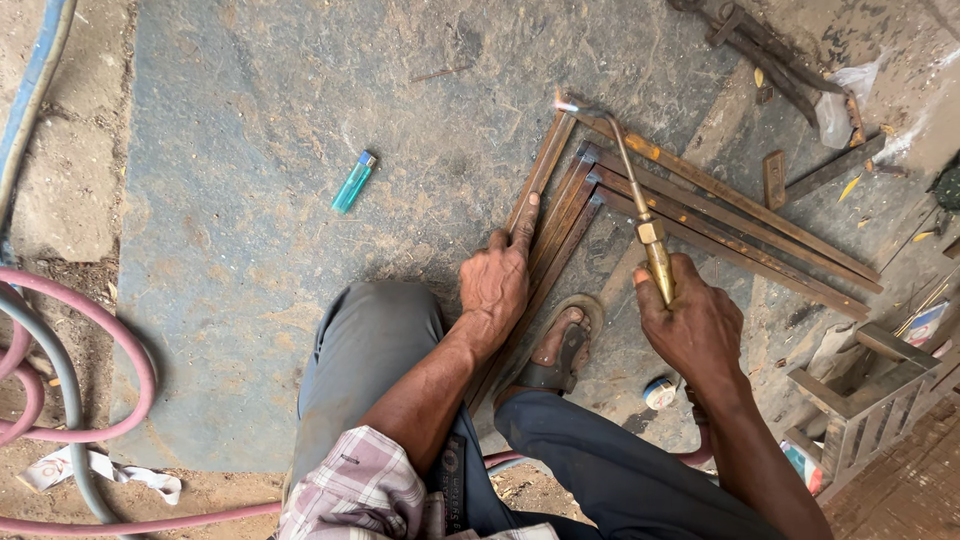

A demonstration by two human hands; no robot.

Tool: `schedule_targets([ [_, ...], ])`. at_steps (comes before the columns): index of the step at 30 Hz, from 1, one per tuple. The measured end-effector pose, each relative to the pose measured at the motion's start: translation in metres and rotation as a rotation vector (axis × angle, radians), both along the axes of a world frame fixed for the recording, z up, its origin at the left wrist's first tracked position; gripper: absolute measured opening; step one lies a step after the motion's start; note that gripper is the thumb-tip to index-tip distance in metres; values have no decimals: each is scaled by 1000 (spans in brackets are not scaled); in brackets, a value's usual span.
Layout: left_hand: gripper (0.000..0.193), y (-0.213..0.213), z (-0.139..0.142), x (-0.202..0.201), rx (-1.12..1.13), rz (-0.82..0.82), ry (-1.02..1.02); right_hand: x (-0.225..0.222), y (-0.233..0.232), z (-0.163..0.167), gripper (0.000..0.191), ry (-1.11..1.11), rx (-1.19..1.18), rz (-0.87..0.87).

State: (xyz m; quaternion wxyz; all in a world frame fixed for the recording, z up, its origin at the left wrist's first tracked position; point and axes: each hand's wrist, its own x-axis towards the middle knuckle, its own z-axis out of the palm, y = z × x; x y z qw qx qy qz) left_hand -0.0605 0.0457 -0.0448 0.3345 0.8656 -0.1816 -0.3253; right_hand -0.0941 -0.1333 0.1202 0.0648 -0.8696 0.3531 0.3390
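Right hand: my right hand (692, 325) is wrapped tight around the brass handle of the gas torch (640, 215), thumb laid along the handle's left side, fingers curled under it.
Torch: its thin bent pipe runs far and left from my fist, and its tip carries a small flame (563, 102) right at the far corner of the metal frames.
Left hand: my left hand (497, 280) lies palm down on the left bar of the frames, fingers together and stretched out flat, the fingertips pressing on the bar; it grips nothing.
Metal frames: a stack of rusty angle-iron frames (700, 215) lies flat on the grey metal sheet (240, 200), corners nested at the far end, one set of bars running near and left under my left hand, the other running right.
Foot: my sandalled foot (562, 345) sits between the two hands, inside the angle of the frames.
Lighter: a turquoise lighter (353, 182) lies on the sheet, well left of the frames.
Hoses: pink and grey hoses (60, 400) loop over the ground at the left edge.
Scrap: more iron bars (770, 55) lie at the far right, and a small welded rack (865, 395) stands at the near right.
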Motion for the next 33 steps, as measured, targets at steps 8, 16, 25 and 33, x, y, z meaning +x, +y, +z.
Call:
schedule_targets([
  [8, 86, -2, 2, 4, 44, -36, 30, 2, 0, -3, 44, -24, 2, 19],
  [16, 86, -2, 2, 2, 34, -22, -17, 1, -2, -6, 43, -82, 14, 72],
  [25, 86, -4, -2, 0, 49, -50, 13, 1, -3, -8, 40, -63, 22, 61],
  [33, 86, -3, 0, 1, 46, -45, 7, 2, -3, -9, 43, -58, 12, 68],
])
